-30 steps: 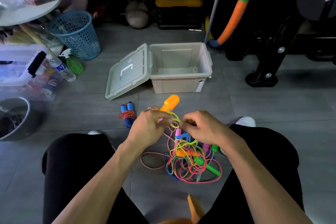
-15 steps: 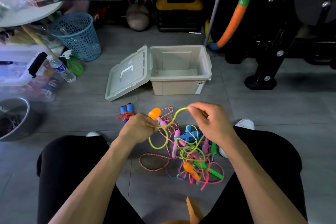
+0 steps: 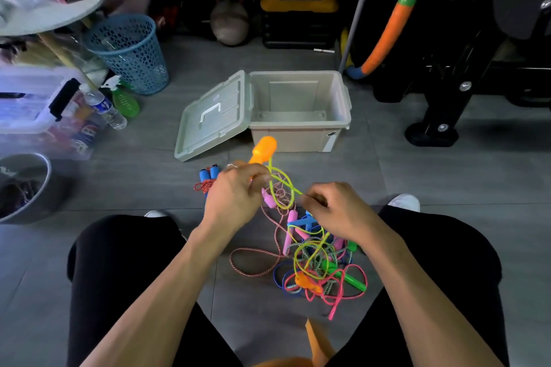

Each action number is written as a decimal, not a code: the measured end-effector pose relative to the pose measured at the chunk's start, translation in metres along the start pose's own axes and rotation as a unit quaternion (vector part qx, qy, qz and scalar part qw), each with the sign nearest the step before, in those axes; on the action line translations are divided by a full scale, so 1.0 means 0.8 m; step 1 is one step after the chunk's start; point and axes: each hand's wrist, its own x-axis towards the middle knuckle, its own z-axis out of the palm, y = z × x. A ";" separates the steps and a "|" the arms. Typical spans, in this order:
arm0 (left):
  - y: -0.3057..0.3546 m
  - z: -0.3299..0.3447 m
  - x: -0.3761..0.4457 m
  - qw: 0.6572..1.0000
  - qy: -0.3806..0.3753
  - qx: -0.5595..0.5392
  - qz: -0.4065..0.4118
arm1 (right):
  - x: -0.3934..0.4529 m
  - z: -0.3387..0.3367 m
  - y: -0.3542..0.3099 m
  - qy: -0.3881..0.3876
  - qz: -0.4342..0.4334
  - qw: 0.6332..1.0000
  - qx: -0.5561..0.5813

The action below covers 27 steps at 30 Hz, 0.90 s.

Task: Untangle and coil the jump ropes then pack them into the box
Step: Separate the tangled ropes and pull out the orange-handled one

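Observation:
My left hand point(image 3: 235, 197) grips the orange handle point(image 3: 264, 149) of a yellow-green jump rope point(image 3: 280, 188), with the handle sticking up past my fingers. My right hand point(image 3: 334, 208) pinches the same yellow-green cord, and a loop hangs between the two hands. Below my hands a tangle of coloured ropes point(image 3: 322, 265) lies on the floor between my knees. A coiled rope with blue handles point(image 3: 208, 177) lies to the left. The beige box point(image 3: 298, 131) stands open beyond, its lid point(image 3: 214, 116) folded out to the left.
A blue mesh basket point(image 3: 128, 50), a water bottle point(image 3: 104, 106) and a green spray bottle point(image 3: 123, 98) stand at the left. A clear storage bin point(image 3: 35, 104) and a metal bowl point(image 3: 24, 185) are further left. Black equipment legs point(image 3: 432, 128) stand at the right.
My right hand has come down and left toward my left hand, shortening the stretch of yellow-green cord into a loop. The orange handle now points up from my left hand.

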 end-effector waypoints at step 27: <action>0.007 -0.030 0.004 0.996 0.079 -0.018 -0.032 | -0.006 -0.002 -0.007 -0.007 0.004 0.998 0.063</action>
